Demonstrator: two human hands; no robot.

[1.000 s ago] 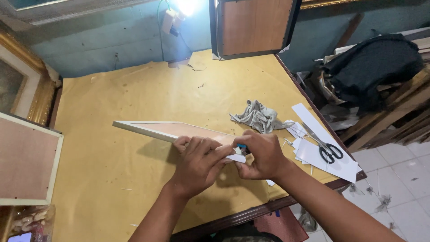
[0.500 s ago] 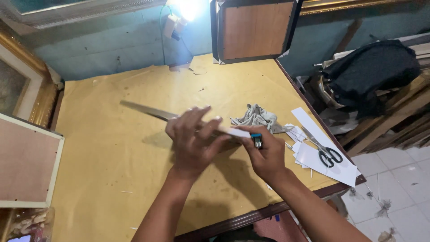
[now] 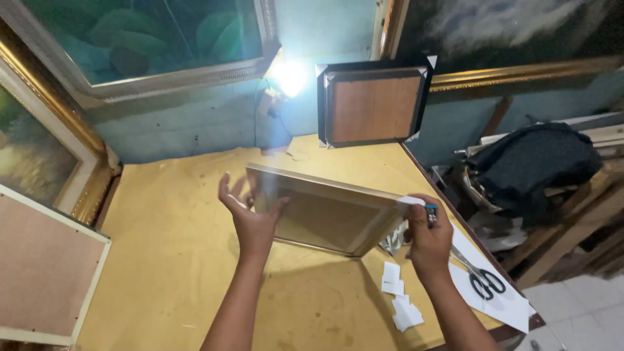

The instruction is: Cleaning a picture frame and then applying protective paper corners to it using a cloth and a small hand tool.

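Since half a second ago I see the picture frame (image 3: 328, 214) swung up off the yellow table (image 3: 169, 260), tilted with its brown backing toward me. My left hand (image 3: 252, 218) props its left edge with fingers spread wide. My right hand (image 3: 426, 237) is clamped on its right corner, a small blue-tipped tool (image 3: 431, 211) tucked in the same grasp. Right of the frame lie black-handled scissors (image 3: 484, 281) on white paper (image 3: 500, 302); below that corner, small paper scraps (image 3: 400, 299).

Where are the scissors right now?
In the head view, the scissors lie on white paper at the table's right edge, just right of the right hand.
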